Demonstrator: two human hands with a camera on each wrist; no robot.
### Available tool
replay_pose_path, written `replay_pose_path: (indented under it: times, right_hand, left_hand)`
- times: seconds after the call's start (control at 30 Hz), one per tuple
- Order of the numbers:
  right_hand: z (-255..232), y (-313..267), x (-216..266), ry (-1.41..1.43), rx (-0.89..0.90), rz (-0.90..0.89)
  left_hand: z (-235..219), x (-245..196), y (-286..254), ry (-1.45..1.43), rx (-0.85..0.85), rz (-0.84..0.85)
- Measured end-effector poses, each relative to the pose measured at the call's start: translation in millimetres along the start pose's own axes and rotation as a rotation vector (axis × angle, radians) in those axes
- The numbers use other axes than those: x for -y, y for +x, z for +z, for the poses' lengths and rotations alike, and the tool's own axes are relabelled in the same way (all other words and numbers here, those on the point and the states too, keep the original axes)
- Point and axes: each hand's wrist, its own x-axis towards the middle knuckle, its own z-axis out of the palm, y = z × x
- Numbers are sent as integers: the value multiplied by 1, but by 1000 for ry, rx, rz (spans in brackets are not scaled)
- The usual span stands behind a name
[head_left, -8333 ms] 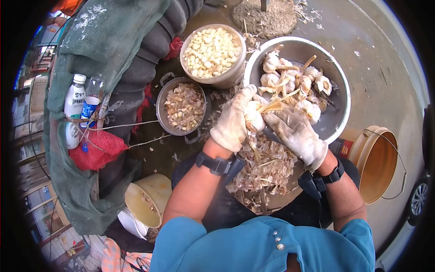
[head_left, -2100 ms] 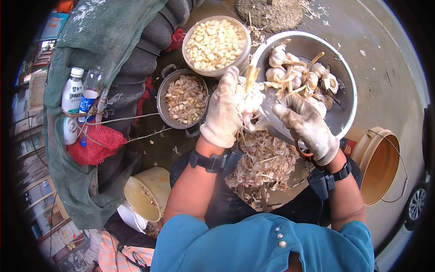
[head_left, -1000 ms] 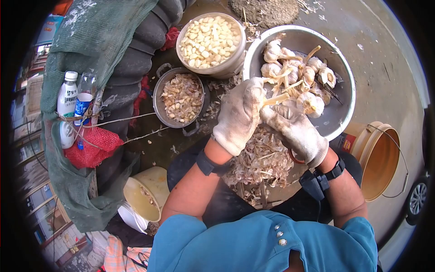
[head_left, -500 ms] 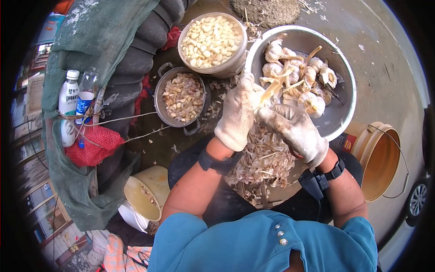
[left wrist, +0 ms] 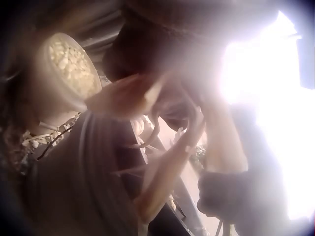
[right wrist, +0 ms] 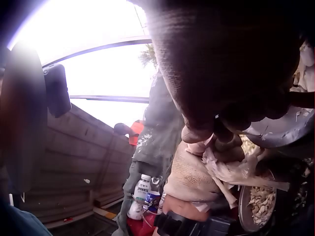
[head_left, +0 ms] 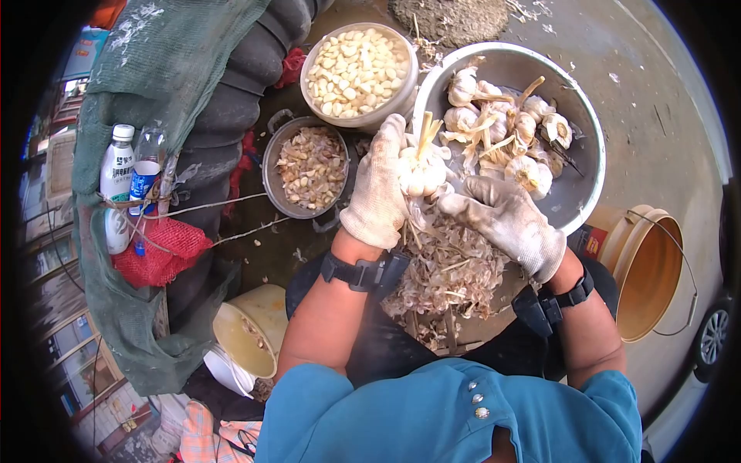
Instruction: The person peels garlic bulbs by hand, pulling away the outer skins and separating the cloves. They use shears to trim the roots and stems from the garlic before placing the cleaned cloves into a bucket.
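My gloved left hand (head_left: 378, 181) grips a garlic bulb (head_left: 422, 174) with its stalk pointing up, in the head view. My gloved right hand (head_left: 511, 224) is at the bulb's lower right, thumb right by its skin. Its fingers are curled, and a brown handle end (right wrist: 302, 100) sticks out from them in the right wrist view; the rest of that tool is hidden. Loose papery skin (right wrist: 231, 169) hangs between the hands there. Several whole garlic bulbs (head_left: 526, 176) lie in the grey basin (head_left: 570, 202) just beyond. The left wrist view is blurred and glaring.
A tub (head_left: 390, 119) of peeled cloves stands at the back, with a pot (head_left: 269, 176) of cloves and skins beside it. Garlic skins (head_left: 455, 278) are heaped below my hands. A tan bucket (head_left: 641, 278) lies at right; bottles (head_left: 117, 166) hang at left.
The bulb, its stalk tilted right a second ago, has turned stalk-up as my left hand rotated. My right hand has shifted slightly, staying near the bulb. Basin and tubs look unchanged.
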Motion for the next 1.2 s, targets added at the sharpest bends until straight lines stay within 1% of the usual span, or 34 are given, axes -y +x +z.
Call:
replay_pose_path:
  times: [0.03,0.07,0.1,0.17,0.3,0.37,0.4,0.47,0.5,0.57,0.6,0.67,0.7,0.77,0.8,0.87,0.97,1.0,1.07,1.1,1.17,1.2]
  right_hand:
    - [-3,1,-1,55,-66,-85]
    - [0,-1,-10,303,-29,-104]
    - [-2,-2,-9,304,-29,-104]
    - [-8,-5,-3,146,-14,-104]
    - [-7,-4,2,154,7,-84]
    - [-4,-3,-2,194,-7,-114]
    - [-3,-3,-3,194,-7,-115]
    - [-1,-4,-3,201,-18,-37]
    - [-1,-4,-3,201,-19,-37]
    - [-3,-5,-1,190,-19,-56]
    - [-4,-7,5,190,-18,-56]
    - [-5,-12,21,184,-4,112]
    - [-5,-11,21,184,-5,113]
    - [-3,-9,20,355,51,56]
    - [-2,-9,20,354,51,57]
    - [-2,-8,19,340,54,112]
    - [-1,-6,16,328,61,83]
    - [2,-5,12,328,62,83]
    - [7,-5,6,543,54,-22]
    - [7,-5,7,544,54,-22]
    - [6,-4,10,281,7,-7]
    - [6,-4,7,281,6,-7]
  left_hand:
    - [-4,12,9,124,-10,141]
    - [-10,22,16,248,-19,283]
    - [-11,16,12,249,-19,283]
    - [-8,-3,0,-10,147,-68]
    - [2,-7,-8,37,109,-54]
    - [6,-8,-12,117,89,41]
    - [3,-3,-10,117,90,41]
    - [-7,13,-4,558,122,551]
    - [-7,12,-4,558,122,551]
    - [-8,8,-6,420,222,449]
    - [-6,5,-8,421,222,450]
    - [1,-3,-14,169,111,42]
    - [5,-5,-16,169,112,42]
    - [11,-5,-17,256,69,84]
    - [10,-5,-18,255,69,84]
    - [7,-3,-17,448,88,135]
    - [6,-1,-15,430,100,168]
    - [4,0,-14,430,99,168]
    - [-1,3,-10,337,96,44]
    - [-2,6,-9,337,96,44]
    - [-5,13,-6,399,80,210]
    - [-6,13,-3,399,80,209]
